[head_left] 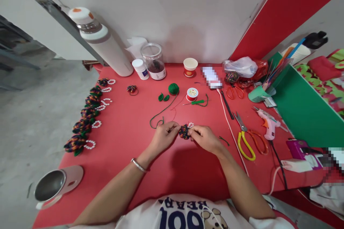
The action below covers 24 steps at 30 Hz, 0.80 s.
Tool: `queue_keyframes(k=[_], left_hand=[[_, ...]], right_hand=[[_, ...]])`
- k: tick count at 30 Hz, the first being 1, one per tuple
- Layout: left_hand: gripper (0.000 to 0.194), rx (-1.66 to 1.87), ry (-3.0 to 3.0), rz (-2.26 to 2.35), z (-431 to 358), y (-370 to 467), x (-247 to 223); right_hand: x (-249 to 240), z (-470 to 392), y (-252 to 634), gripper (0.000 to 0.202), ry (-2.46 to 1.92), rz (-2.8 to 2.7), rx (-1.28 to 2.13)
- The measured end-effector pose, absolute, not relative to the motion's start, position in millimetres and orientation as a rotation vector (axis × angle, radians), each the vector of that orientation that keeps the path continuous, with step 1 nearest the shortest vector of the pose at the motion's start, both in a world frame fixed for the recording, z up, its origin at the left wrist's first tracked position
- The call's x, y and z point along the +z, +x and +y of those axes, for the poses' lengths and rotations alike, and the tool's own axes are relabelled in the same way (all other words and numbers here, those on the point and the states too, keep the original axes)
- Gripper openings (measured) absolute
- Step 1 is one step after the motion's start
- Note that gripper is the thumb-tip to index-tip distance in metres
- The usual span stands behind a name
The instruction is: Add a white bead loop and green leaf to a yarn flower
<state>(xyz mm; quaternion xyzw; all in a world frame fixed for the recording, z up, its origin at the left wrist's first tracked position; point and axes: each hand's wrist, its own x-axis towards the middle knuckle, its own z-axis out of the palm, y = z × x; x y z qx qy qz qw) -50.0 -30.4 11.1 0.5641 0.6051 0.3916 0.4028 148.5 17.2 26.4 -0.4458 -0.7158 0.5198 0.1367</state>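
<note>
Between my two hands is a small multicoloured crocheted flower (184, 132) with a loop of white beads (190, 125) at its upper right. My left hand (167, 134) pinches its left edge, and my right hand (202, 136) grips the right side. A thin red thread runs from near the flower toward a red thread spool (191, 94). Beyond the hands lie a green yarn ball (173, 88) with its loose strand, two small green leaves (163, 97) and a green-handled crochet hook (198, 102).
Several finished flowers with bead loops (82, 126) line the left edge, above a steel mug (59, 185). A tall bottle (104, 43), a jar (153, 62) and a paper cup (190, 67) stand behind. Scissors (245, 136), a glue gun (267, 123) and a phone (212, 77) are on the right.
</note>
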Motion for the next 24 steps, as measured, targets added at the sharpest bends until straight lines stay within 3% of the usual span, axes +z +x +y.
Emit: queue_keyframes(k=[11, 24], left_hand=[[0.024, 0.859, 1.451, 1.375, -39, -54, 15], [0.027, 0.970, 1.411, 1.433, -37, -47, 6]], right_hand=[[11, 21, 145, 0.022, -1.376, -1.644, 1.777], [29, 22, 153, 0.039, -1.375, -2.178, 1.167]])
